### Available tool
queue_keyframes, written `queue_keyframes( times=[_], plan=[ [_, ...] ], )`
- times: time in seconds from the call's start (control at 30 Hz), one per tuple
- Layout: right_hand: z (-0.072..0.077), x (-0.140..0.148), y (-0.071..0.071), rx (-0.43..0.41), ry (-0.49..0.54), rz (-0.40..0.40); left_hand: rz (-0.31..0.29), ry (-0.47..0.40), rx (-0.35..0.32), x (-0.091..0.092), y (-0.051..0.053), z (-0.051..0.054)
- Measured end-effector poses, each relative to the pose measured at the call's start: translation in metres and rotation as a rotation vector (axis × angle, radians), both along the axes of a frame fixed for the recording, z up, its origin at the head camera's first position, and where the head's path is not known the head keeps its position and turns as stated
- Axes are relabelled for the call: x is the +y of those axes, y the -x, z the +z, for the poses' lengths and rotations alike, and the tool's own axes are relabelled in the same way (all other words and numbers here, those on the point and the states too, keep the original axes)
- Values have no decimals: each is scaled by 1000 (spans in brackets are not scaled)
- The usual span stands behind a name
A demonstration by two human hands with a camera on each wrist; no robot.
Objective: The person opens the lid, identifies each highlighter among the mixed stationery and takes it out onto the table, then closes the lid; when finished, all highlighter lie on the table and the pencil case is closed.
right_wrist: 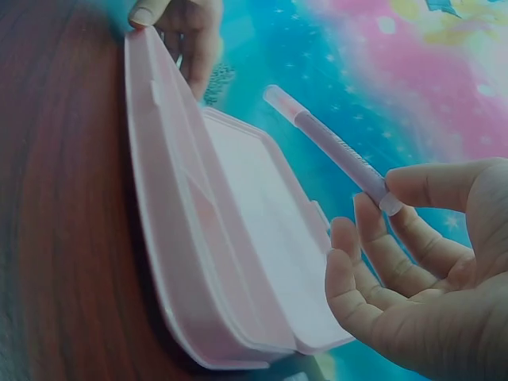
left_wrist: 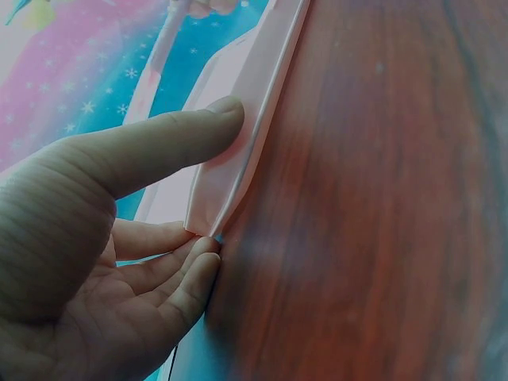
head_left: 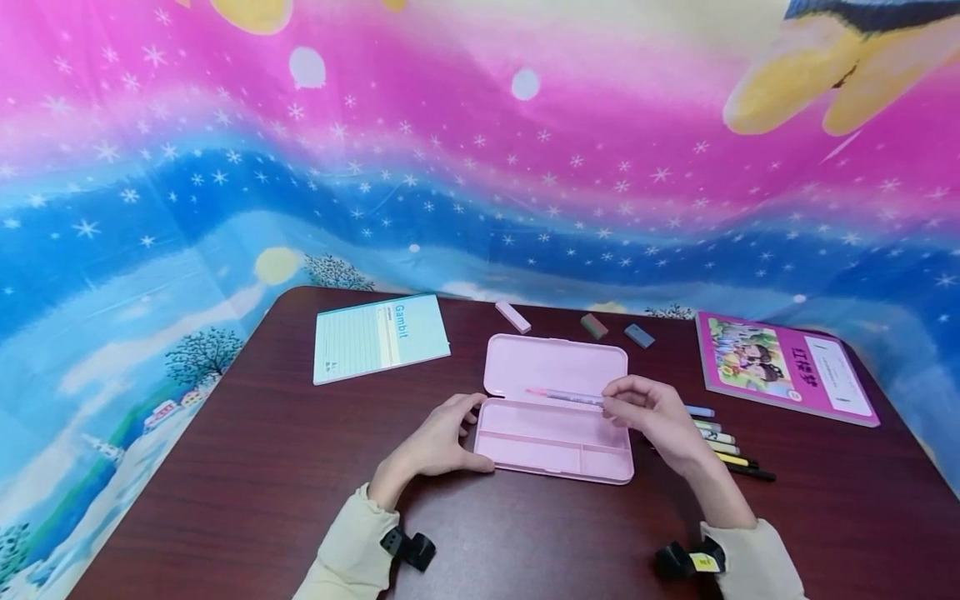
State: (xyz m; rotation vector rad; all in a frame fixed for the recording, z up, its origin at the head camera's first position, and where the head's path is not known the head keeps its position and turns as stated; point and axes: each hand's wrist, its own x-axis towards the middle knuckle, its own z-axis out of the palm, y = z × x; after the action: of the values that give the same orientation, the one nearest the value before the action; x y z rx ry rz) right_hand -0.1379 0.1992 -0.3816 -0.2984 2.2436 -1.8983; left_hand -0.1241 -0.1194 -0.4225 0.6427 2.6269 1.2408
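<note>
An opened pink pencil case (head_left: 555, 346) lies on the table, its lid tipped back and its compartments bare. My left hand (head_left: 444, 437) holds the case's left end, thumb along the front wall and fingers at the side; the left wrist view shows the thumb (left_wrist: 182, 143) against the pink wall. Above the case, my right hand (head_left: 660, 414) pinches a purple marker pen (head_left: 558, 395) by one end. The pen (right_wrist: 337, 151) has a clear cap over a pinkish tip, pointing left, and is apart from the case.
Several pens (head_left: 716, 437) lie right of the case, partly behind my right hand. Beyond the case are a pink eraser (head_left: 513, 317), a green-brown eraser (head_left: 594, 326) and a grey-blue eraser (head_left: 639, 336). A mint notebook (head_left: 375, 340) lies left, a pink book (head_left: 787, 367) right.
</note>
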Motion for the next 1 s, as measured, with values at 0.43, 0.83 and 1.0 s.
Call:
queue_keyframes(
  times=[0.43, 0.83, 1.0],
  plan=[
    [-1, 43, -9, -13, 21, -22, 7, -6, -11, -1, -1, 1],
    [-7, 92, -30, -21, 22, -63, 6, -1, -13, 0, -2, 1],
    [-9, 114, -39, -61, 55, -62, 6, -1, -20, 0, -2, 1]
  ],
)
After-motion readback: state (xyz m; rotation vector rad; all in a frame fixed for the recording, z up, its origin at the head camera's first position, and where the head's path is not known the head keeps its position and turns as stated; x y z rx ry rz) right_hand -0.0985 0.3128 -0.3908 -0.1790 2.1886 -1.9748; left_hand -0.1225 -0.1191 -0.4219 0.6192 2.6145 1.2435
